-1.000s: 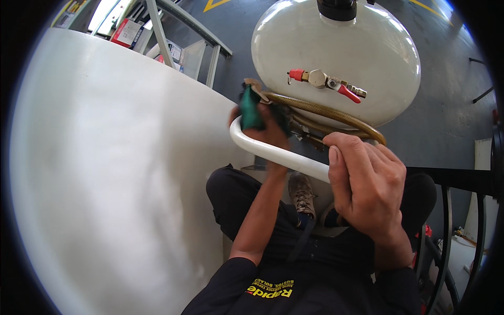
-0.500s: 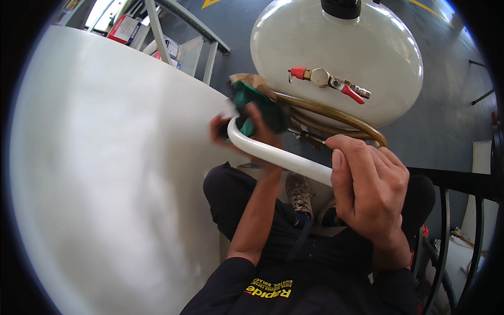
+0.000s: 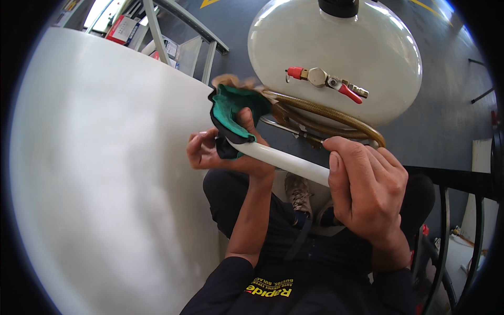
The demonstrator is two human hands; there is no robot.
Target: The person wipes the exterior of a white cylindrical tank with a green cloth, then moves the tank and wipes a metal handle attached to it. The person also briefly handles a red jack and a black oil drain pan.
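Observation:
A bent white tube (image 3: pixel 289 161) slants across the middle. My right hand (image 3: pixel 367 184) is closed round its right part, thumb and forefinger toward the left. At the tube's bent left end, a green cloth piece (image 3: pixel 231 113) with black edging and a tan, blurred far part covers the tip. My left hand (image 3: pixel 231 155) is closed on this cloth from below, its thumb against the green side. Its other fingers curl out at the left, beside a large white surface. Some of the cloth hides the tube's end.
Beyond my hands lies a white tank (image 3: pixel 336 58) with a red-handled valve (image 3: pixel 328 81). A yellowish hose (image 3: pixel 325 111) coils in front of it. A large white curved panel (image 3: pixel 105 173) fills the left. Black railing (image 3: pixel 462 186) stands right; a metal ladder-like frame (image 3: pixel 184 18) stands far left.
My left hand has moved slightly left and nearer, and the cloth has swung left and opened out over the tube's end. My right hand has hardly moved.

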